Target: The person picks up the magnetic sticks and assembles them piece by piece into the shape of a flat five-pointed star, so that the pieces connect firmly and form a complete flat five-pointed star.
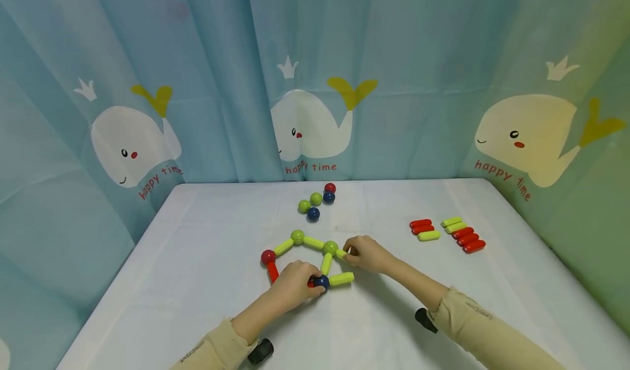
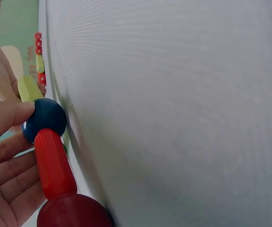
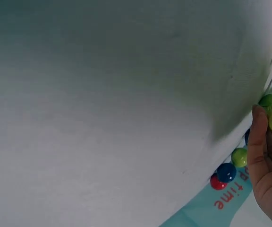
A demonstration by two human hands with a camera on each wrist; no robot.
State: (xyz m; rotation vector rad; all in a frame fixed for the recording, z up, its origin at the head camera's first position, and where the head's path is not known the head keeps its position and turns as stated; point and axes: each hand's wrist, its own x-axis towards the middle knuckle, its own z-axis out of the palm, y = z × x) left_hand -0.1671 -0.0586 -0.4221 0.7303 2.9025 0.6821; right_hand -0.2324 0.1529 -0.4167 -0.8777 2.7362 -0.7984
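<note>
A flat frame of magnetic sticks and balls lies on the table. My left hand (image 1: 294, 283) pinches its blue ball (image 1: 321, 282) between thumb and fingers. From this ball a yellow-green stick (image 1: 342, 279) points right with a free end. A red stick (image 2: 55, 163) joins the blue ball to a dark red ball (image 2: 74, 213), which my left hand covers in the head view. My right hand (image 1: 368, 254) pinches another yellow-green stick (image 1: 340, 254), which meets the green ball (image 1: 330, 247). The far left corner is a red ball (image 1: 268, 257), with a green ball (image 1: 297, 236) at the top.
Loose balls, including a blue ball (image 1: 313, 213) and a red ball (image 1: 330, 187), lie behind the frame. To the right are several red sticks (image 1: 468, 239) and yellow-green sticks (image 1: 429, 235). A curtain (image 1: 408, 86) hangs behind the white table (image 1: 206, 239).
</note>
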